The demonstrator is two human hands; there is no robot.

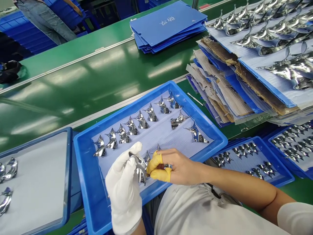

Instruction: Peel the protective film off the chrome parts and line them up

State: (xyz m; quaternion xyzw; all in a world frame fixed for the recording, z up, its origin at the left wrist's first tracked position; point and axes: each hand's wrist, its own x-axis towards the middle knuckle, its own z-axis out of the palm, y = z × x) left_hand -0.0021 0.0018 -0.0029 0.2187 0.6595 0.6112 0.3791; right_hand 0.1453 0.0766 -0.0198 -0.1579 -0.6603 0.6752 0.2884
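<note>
My left hand (126, 192), in a white glove, is closed on a shiny chrome part (140, 171) with a curved, pointed shape, held above the front of a blue tray (84, 182). My right hand (174, 166) has yellow finger covers on its fingertips. Its fingers are pinched at the right edge of that chrome part; what lies between them is hidden. Behind my hands, similar chrome parts (132, 126) stand in a slanting row on the tray's white liner (156, 132). Two more parts (196, 133) sit toward the tray's right end. A few tips show just behind my right fingers.
On the left is another tray (67, 182) with chrome parts. Stacked sheets (220, 88) carry many parts at the right, above more filled trays (288, 178). Blue sheets (168, 23) lie beyond the green surface (102, 75). A person (46, 19) stands at the far left.
</note>
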